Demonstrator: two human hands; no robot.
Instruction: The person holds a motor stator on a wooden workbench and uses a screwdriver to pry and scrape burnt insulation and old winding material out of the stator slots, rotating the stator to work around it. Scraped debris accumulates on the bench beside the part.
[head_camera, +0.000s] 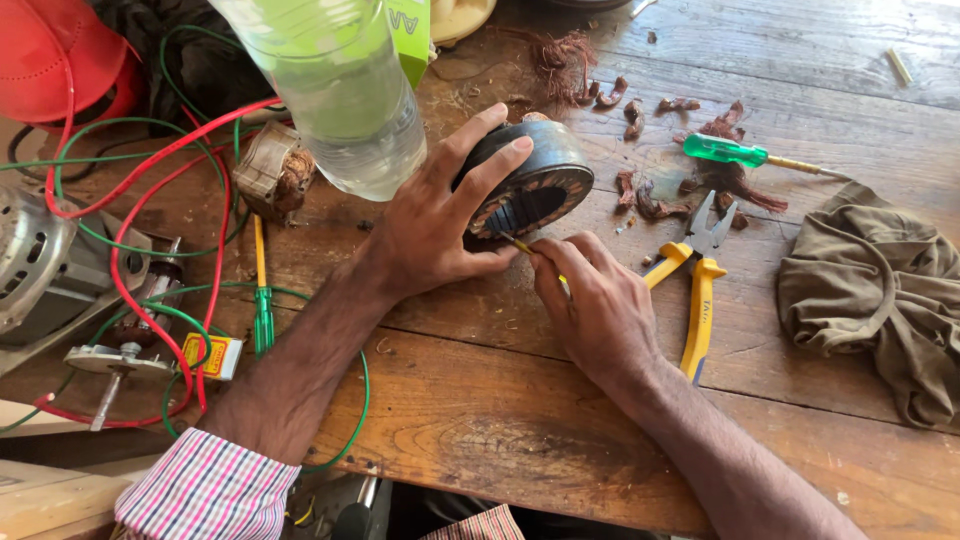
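My left grip (430, 225) steadies a dull, dark metal ring (525, 185) on the rough, worn wooden tabletop (480, 400). Nearby: glossy yellow plastic plier handles (697, 310), matt olive cloth (880, 300), clear plastic bottle (345, 90).

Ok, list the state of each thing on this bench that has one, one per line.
Motor stator ring: tilted on edge, held by left hand.
Thin tool: pinched in right hand, tip at the ring's slots.
Yellow-handled pliers: lying flat, jaws open.
Green screwdriver: lying loose, untouched.
Plastic bottle: upright, part full.
Brown cloth: crumpled.
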